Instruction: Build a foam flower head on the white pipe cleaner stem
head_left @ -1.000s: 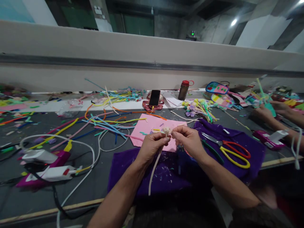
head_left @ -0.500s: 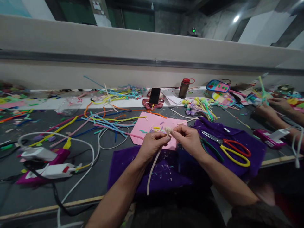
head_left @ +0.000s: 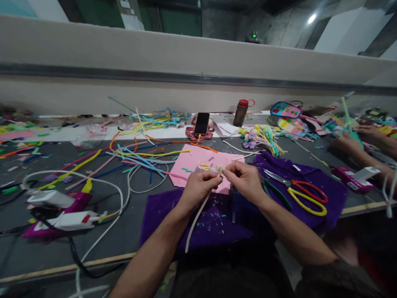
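A cream pipe cleaner [head_left: 196, 221] hangs down from between my two hands, its upper end bunched into a small fuzzy knot. My left hand [head_left: 202, 185] pinches it just below that bunch. Thumb and forefinger of my right hand [head_left: 243, 179] close on the bunch from the other side. Behind the hands lies a pink sheet [head_left: 182, 165] with short coloured offcuts on it. Under my wrists spreads a purple cloth [head_left: 161, 215], sprinkled with tiny scraps. Scissors [head_left: 305, 194] with red and yellow handles rest on the cloth at the right, beside dark green-handled pliers [head_left: 277, 194].
Loose coloured pipe cleaners [head_left: 139, 159] and a white cable [head_left: 122, 194] run across the left. Plugged power strips [head_left: 62, 219] sit there. A phone [head_left: 201, 123], a bottle [head_left: 240, 114] and finished bundles [head_left: 263, 138] stand behind. Another person's hands [head_left: 350, 142] work at far right.
The hanging tail of the cream pipe cleaner has swung slightly left. My hands keep nearly the same pinch. At far right, the other person's hands have shifted a little.
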`<state>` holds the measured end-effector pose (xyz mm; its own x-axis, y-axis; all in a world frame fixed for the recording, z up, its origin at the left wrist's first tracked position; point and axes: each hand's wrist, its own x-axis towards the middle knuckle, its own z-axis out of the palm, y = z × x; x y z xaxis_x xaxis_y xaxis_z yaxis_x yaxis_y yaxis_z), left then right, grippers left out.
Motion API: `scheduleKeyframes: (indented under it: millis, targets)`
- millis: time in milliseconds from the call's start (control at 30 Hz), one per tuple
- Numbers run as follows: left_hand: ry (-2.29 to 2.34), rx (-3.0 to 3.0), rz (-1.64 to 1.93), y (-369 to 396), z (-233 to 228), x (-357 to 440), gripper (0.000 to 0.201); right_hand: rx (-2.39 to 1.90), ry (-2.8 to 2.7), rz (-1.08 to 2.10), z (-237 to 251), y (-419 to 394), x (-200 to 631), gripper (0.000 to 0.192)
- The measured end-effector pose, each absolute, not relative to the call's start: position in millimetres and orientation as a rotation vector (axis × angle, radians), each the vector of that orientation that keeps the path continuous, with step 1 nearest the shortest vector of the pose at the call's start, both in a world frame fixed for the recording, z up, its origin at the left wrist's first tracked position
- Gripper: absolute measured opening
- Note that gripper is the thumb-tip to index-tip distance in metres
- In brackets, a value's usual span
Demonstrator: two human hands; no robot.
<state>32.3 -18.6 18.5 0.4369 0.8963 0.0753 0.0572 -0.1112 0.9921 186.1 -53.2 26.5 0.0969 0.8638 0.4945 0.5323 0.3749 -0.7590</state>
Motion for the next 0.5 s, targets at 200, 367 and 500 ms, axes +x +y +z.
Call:
scheduleKeyframes:
  millis: [200, 367, 500]
  targets:
    - [0.868, 1.508, 0.897, -18.3, 16.4, 32.6, 0.022, -1.278, -1.561, 0.383, 26.5, -51.9, 185.0, 0.016]
    - [0.880, 1.330, 0.897, -15.6, 16.5, 32.2, 0.025, -1.264, -1.518, 0.488, 28.4, -54.3, 188.0, 0.022]
    - [0.840, 1.002, 0.815, -11.7, 19.9, 28.7, 0.029, -1.271, -1.454, 0.554, 32.0, -66.9, 189.5, 0.027]
